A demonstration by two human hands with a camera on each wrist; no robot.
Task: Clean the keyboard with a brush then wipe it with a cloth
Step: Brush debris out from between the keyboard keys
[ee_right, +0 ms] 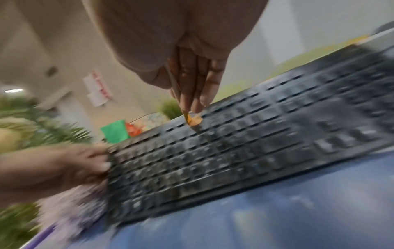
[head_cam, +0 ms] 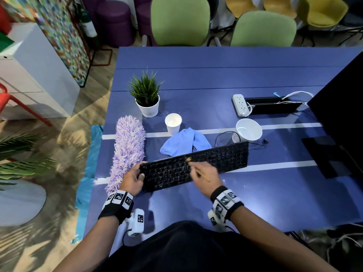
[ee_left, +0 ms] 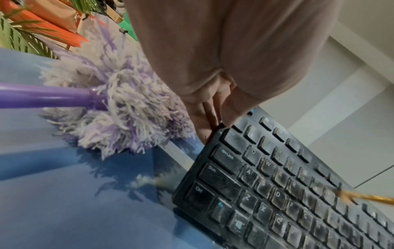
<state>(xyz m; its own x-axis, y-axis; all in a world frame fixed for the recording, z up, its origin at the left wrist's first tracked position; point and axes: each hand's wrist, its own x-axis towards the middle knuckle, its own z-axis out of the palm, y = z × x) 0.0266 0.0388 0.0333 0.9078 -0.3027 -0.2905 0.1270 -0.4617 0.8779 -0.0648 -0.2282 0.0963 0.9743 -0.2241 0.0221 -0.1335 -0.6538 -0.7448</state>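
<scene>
A dusty black keyboard (head_cam: 216, 160) (ee_left: 287, 193) (ee_right: 245, 148) lies slanted on the blue table (head_cam: 216, 203). My left hand (head_cam: 133, 178) (ee_left: 213, 121) (ee_right: 64, 165) grips its left end, thumb on the key side. My right hand (head_cam: 204, 176) (ee_right: 192, 91) pinches a thin yellow brush (head_cam: 202, 175) (ee_left: 362, 197) (ee_right: 192, 118); its tan bristles (head_cam: 188, 159) touch the upper key rows near the middle. A light blue cloth (head_cam: 184, 142) lies crumpled just behind the keyboard. The right wrist view is motion-blurred.
A purple fluffy duster (head_cam: 128, 150) (ee_left: 119, 114) lies left of the keyboard, against my left hand. Behind stand a potted plant (head_cam: 147, 97), two white paper cups (head_cam: 172, 123) (head_cam: 248, 129), a power strip (head_cam: 240, 105) and a dark monitor (head_cam: 341, 107) at right.
</scene>
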